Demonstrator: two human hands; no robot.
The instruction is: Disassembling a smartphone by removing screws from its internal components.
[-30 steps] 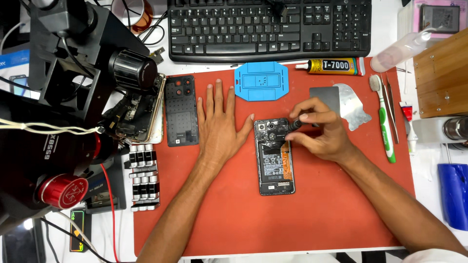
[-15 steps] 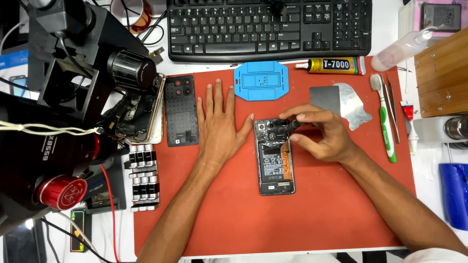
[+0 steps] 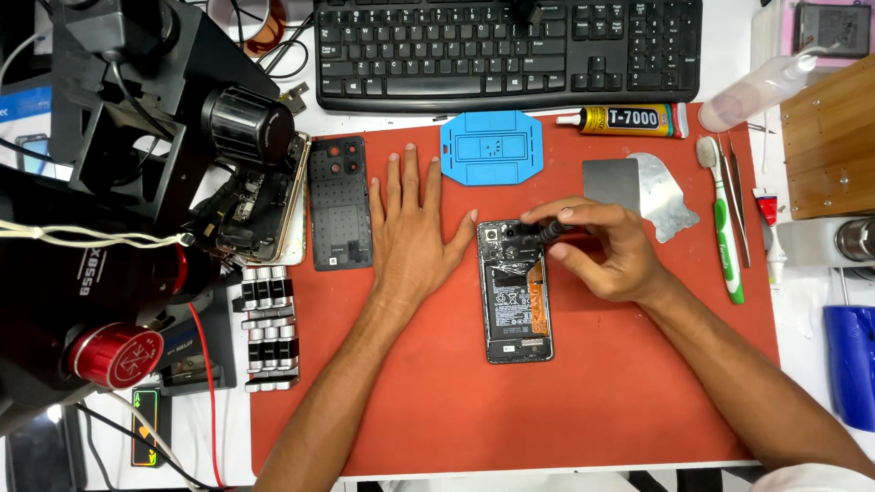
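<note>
Opened black smartphone (image 3: 516, 292) lying on red rubber mat (image 3: 383, 401).
Right hand (image 3: 609, 253) is pinching a black screwdriver (image 3: 545, 233) at its twelve o'clock end; left hand (image 3: 412, 228) is resting flat, fingers spread, at nine o'clock.

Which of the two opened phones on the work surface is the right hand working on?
The opened phone in the middle of the red mat, under the right hand. The other opened phone lies untouched under the microscope.
</note>
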